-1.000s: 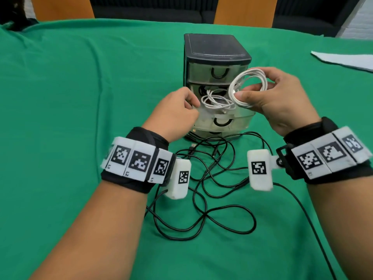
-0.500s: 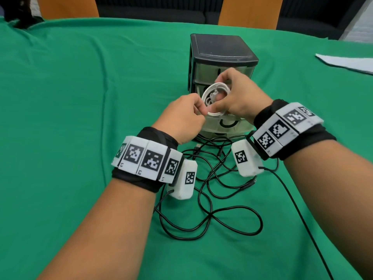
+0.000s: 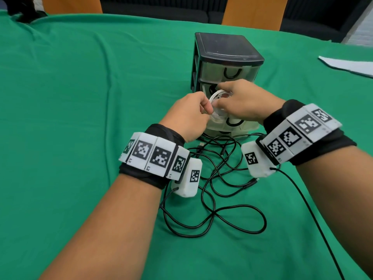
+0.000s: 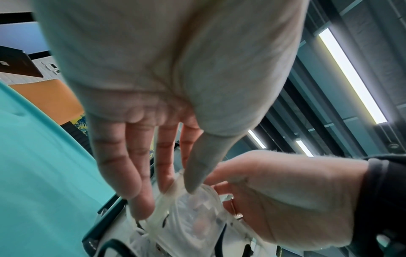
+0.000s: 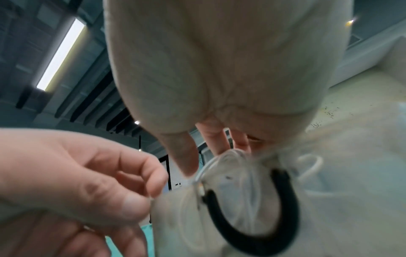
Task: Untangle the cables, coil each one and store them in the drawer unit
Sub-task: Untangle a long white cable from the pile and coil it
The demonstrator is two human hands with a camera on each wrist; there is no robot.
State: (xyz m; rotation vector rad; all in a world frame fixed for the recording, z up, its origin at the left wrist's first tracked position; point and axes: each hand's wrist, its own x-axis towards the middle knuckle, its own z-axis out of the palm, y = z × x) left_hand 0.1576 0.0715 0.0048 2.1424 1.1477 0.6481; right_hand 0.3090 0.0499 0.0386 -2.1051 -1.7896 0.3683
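The drawer unit (image 3: 226,57) has a black top and translucent drawers, and one lower drawer (image 3: 238,126) stands pulled out toward me. My right hand (image 3: 220,93) grips a coiled white cable (image 3: 215,97) and holds it down in that open drawer; the right wrist view shows the right hand (image 5: 206,161) with the white cable (image 5: 211,163) beside the black drawer handle (image 5: 252,226). My left hand (image 3: 205,110) pinches the drawer's front left edge, with the left hand (image 4: 178,187) on the translucent rim. A tangle of black cables (image 3: 222,188) lies on the green cloth in front of the unit.
The green tablecloth (image 3: 80,118) covers the table. A white sheet of paper (image 3: 351,65) lies at the far right. Two orange chair backs (image 3: 254,11) stand beyond the far edge. A thin black lead (image 3: 310,209) runs from my right wrist camera toward me.
My right hand has carried the white coil from above and right of the unit down and left into the open drawer. My left hand stays at the drawer's edge.
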